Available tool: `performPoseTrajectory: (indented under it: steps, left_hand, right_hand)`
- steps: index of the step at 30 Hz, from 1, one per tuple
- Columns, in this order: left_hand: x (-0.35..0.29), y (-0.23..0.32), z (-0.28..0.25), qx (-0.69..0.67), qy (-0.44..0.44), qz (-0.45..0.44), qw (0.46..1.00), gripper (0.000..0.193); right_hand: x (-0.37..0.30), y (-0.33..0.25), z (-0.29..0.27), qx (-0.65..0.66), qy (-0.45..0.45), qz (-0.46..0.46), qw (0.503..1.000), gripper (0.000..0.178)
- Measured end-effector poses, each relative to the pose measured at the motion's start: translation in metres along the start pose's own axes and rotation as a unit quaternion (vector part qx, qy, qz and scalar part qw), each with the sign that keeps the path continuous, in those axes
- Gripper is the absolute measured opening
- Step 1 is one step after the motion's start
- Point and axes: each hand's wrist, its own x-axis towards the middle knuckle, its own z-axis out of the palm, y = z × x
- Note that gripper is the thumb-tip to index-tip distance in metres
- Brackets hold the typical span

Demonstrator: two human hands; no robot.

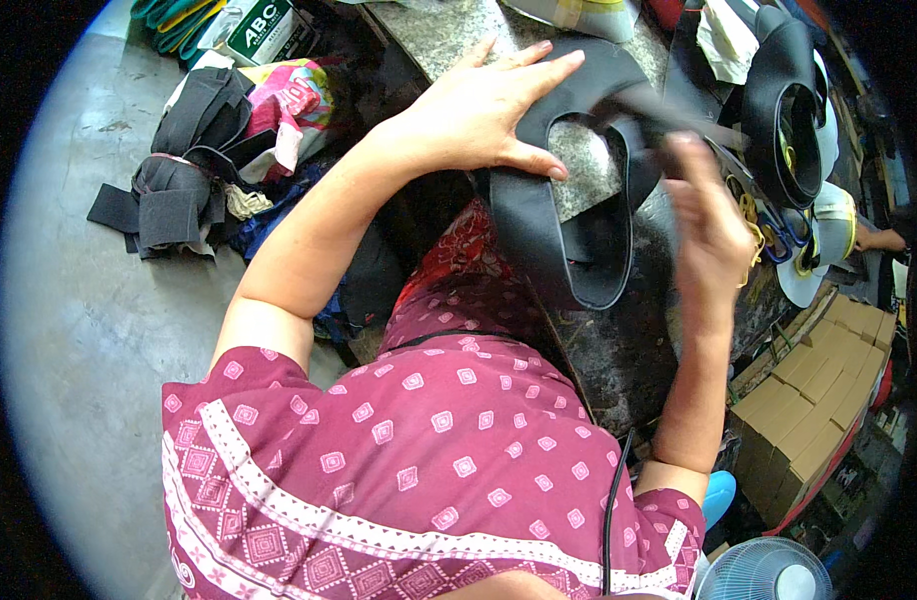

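Observation:
A black, leather-like band (529,225) is bent into a rounded loop on the worn work surface, close in front of my body. My left hand (499,110) lies on its upper left side, fingers spread, thumb at the edge of the loop's opening. Right of the loop, my right hand (709,225) is smeared by motion, its fingers seemingly curled. A long dark tool (669,112), also blurred, extends from that hand over the loop's upper right. Its kind cannot be made out.
More black curved bands (787,130) stand at the far right, near blue-handled scissors (776,240). Another person's hand (884,240) shows at the right. Cardboard boxes (819,375) and a fan (769,575) are lower right. Bundled black strips (179,190) lie at the left.

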Motion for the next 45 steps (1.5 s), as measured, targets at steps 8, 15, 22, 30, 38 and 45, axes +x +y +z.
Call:
performPoseTrajectory:
  steps: [8,15,22,30,38,45]
  left_hand:
    - [-0.022,0.023,0.001,-0.023,0.053,-0.068,0.996,0.118]
    - [-0.019,0.025,0.004,0.017,0.047,-0.068,0.996,0.127]
    - [-0.010,0.018,0.004,0.054,0.044,-0.048,0.996,0.138]
    - [-0.008,0.013,0.005,0.010,0.067,-0.045,0.997,0.129]
    - [-0.024,0.029,0.002,0.005,0.077,-0.097,0.992,0.109]
    - [-0.019,0.041,0.005,0.031,0.051,-0.137,0.989,0.108]
  right_hand:
    - [0.000,0.011,0.003,-0.044,0.000,-0.009,0.999,0.037]
    - [0.017,-0.019,-0.019,0.161,0.161,-0.019,0.974,0.038]
    - [0.009,-0.011,0.005,-0.081,-0.014,-0.053,0.995,0.039]
    - [0.010,-0.028,0.013,-0.019,0.024,-0.122,0.992,0.041]
    - [0.002,-0.020,-0.012,-0.007,0.033,-0.071,0.997,0.041]
    - [0.010,-0.015,0.014,-0.057,-0.004,-0.039,0.998,0.036]
